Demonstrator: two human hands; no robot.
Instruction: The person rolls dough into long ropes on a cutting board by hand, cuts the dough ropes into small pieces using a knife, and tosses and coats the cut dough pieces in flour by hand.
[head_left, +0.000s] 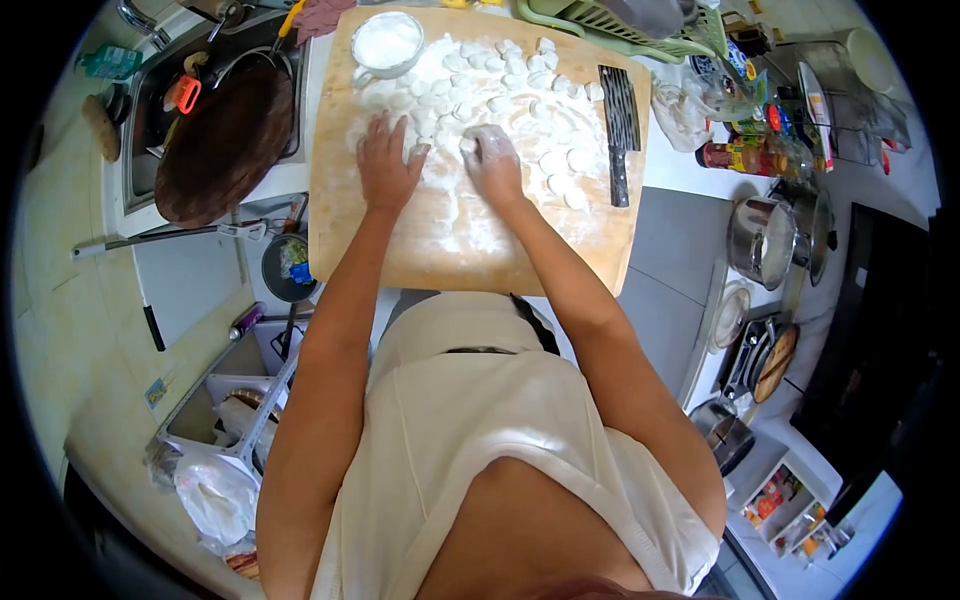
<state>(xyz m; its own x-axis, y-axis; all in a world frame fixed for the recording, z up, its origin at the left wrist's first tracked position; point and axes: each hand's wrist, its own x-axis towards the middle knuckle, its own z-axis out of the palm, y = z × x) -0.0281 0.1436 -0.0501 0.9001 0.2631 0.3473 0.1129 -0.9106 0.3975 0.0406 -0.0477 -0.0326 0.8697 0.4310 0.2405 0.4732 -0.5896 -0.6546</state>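
Observation:
My left hand lies flat at the near edge of the flour on a wooden board, its fingers spread and nothing in them. Beside it, my right hand is dusted white, its fingers curled down against the floury surface. Whatever may be under those fingers is hidden. Small flattened dough pieces and floured dough lumps are scattered beyond and to the right of my hands. A white bowl of flour stands at the board's far left. Along the right side lies a cleaver with a dark handle.
At the left, a large dark round lid leans over the sink. A green dish rack borders the board's far right. Bottles and a steel pot stand on the right counter. A small pan sits below left.

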